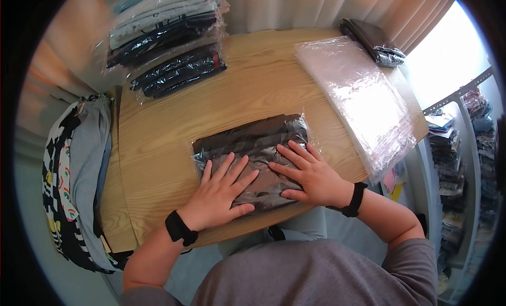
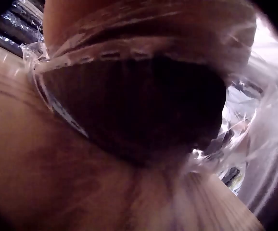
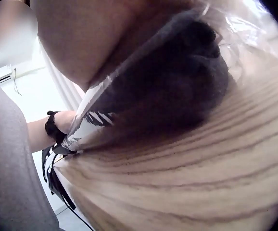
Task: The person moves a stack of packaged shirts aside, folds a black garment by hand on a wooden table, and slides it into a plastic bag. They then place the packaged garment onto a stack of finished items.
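A folded dark brown garment (image 1: 247,134) lies inside a clear plastic bag (image 1: 263,195) near the front edge of the wooden table (image 1: 163,158). My left hand (image 1: 221,190) rests flat on the bag's left part, fingers spread and pointing away from me. On its right part lies my right hand (image 1: 305,174), its fingers spread toward the upper left. In the left wrist view the dark garment (image 2: 129,106) shows through the film below the hand. The right wrist view has the dark bundle (image 3: 168,77) in its bag, close over the wood grain.
A pile of clear empty bags (image 1: 358,95) lies at the right, beside a folded dark packet (image 1: 371,39). Bagged garments (image 1: 179,68) are stacked at the back left. Loose clothes (image 1: 84,169) hang over the left edge. Shelves (image 1: 453,184) with packed items stand at the right.
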`<state>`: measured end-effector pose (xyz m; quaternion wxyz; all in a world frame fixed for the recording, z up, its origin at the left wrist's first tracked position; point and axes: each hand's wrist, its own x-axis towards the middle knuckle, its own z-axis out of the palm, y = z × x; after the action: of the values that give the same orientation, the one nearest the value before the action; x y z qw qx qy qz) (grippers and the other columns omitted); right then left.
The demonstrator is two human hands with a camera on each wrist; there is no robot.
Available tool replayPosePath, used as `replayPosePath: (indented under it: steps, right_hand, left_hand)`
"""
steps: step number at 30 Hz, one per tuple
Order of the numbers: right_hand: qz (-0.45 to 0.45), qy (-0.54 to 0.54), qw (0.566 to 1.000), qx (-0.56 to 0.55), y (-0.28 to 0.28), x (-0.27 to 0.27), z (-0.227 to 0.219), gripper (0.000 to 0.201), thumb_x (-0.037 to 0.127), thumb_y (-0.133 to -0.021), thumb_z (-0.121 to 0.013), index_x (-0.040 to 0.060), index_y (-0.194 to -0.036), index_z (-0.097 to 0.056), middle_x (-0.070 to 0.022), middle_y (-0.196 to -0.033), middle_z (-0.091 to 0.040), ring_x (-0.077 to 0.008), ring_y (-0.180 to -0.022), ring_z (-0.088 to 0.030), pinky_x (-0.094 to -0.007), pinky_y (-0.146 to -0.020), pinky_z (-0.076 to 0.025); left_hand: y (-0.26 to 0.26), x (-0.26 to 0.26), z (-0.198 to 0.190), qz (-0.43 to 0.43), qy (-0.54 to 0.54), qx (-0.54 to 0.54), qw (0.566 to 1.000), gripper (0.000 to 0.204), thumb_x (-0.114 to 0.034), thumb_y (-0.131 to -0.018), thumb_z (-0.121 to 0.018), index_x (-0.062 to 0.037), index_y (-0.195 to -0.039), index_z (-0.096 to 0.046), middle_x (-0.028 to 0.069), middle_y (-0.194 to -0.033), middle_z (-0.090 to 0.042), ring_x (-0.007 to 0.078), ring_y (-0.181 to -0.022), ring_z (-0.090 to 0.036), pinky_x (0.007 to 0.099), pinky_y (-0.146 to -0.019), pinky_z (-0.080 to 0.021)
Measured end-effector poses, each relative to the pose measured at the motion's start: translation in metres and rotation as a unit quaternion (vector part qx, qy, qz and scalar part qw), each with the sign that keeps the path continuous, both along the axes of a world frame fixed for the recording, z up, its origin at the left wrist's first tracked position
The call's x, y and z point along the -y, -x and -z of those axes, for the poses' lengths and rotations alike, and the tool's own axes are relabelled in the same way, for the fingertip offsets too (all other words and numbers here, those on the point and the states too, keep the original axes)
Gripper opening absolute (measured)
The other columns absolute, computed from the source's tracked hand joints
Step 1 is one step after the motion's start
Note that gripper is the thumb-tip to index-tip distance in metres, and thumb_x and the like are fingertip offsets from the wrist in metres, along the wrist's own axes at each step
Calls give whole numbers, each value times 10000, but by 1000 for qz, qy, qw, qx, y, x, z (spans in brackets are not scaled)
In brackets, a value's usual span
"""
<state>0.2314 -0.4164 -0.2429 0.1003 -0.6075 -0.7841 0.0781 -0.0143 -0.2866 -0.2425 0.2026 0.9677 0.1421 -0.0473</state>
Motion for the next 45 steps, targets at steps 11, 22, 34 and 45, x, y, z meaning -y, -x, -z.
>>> replayPosePath:
  steps: [11, 22, 34, 45]
  right_hand:
    - [-102, 24, 990, 94, -23, -11, -16, 515, 461, -923, -461, 261, -1393, -397, -107, -1498, -274, -313, -1394, -218, -532, -1109, -163]
    - [-110, 83, 990, 18, -35, -26, -2, 532, 490, -916, -463, 272, -1397, -397, -111, -1502, -257, -346, -1392, -204, -533, -1106, -165]
    - [-112, 63, 992, -15, -36, -22, -2, 534, 443, -906, -504, 251, -1392, -400, -118, -1497, -266, -342, -1401, -186, -536, -1115, -160]
    - [-45, -107, 993, -39, -17, 40, -26, 330, 109, -761, -641, 120, -1090, -621, -79, -1246, -545, -278, -1239, -431, -455, -1062, -309]
  left_hand:
    - [19, -19, -3, -18, -61, 29, 998, 622, -534, -916, -409, -199, -1435, -339, 119, -1538, -158, 362, -1416, -104, 554, -1115, -107]
    - [17, -37, 8, -17, 57, -71, 996, 740, -654, -889, -349, -175, -1449, -298, 156, -1546, -62, 396, -1416, 26, 552, -1121, -25]
    - [17, -37, 9, -19, 40, -72, 996, 735, -645, -901, -326, -172, -1461, -272, 151, -1552, -39, 384, -1421, 43, 546, -1120, -15]
    - [41, -28, -15, -43, -12, 169, 985, 435, -260, -878, -571, -101, -1280, -525, 156, -1446, -361, 357, -1390, -215, 470, -1115, -196]
